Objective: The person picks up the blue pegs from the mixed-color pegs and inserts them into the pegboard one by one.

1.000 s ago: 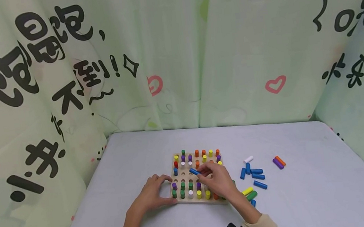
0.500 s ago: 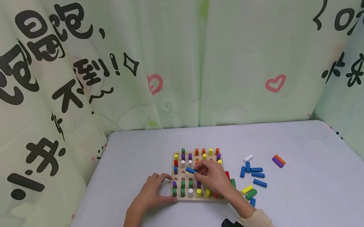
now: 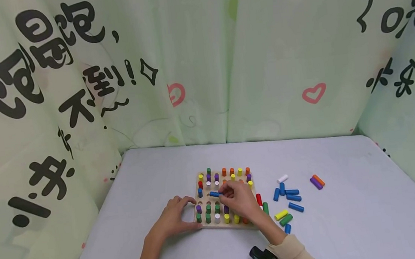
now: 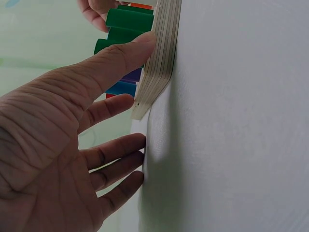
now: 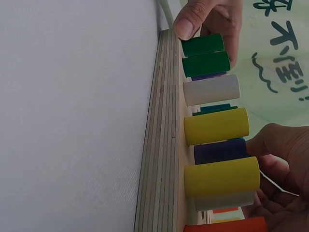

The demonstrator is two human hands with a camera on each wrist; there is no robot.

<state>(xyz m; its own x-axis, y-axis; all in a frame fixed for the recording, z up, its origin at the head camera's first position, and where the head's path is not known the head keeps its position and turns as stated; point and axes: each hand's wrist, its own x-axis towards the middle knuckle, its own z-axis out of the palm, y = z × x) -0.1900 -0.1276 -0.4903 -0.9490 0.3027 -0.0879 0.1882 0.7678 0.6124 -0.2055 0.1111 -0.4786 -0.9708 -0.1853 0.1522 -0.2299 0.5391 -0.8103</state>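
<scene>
A blue peg (image 3: 214,194) is pinched by the R hand (image 3: 238,198), btwn thumb & finger, sideways over the peg board (image 5: 159,130). The board's L side is touched by the L hand (image 3: 175,217), spread w/ fingers apart. Loose pegs (image 3: 296,207) are seen R of both hands.

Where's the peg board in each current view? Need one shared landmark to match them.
Head: peg board below centre, partly covered by the right hand.
Left wrist: only part shows, layered edge at top centre.
Right wrist: layered edge runs from upper centre down to the bottom edge.
Shared landmark: left hand, its thumb at the board's edge in all three.
</scene>
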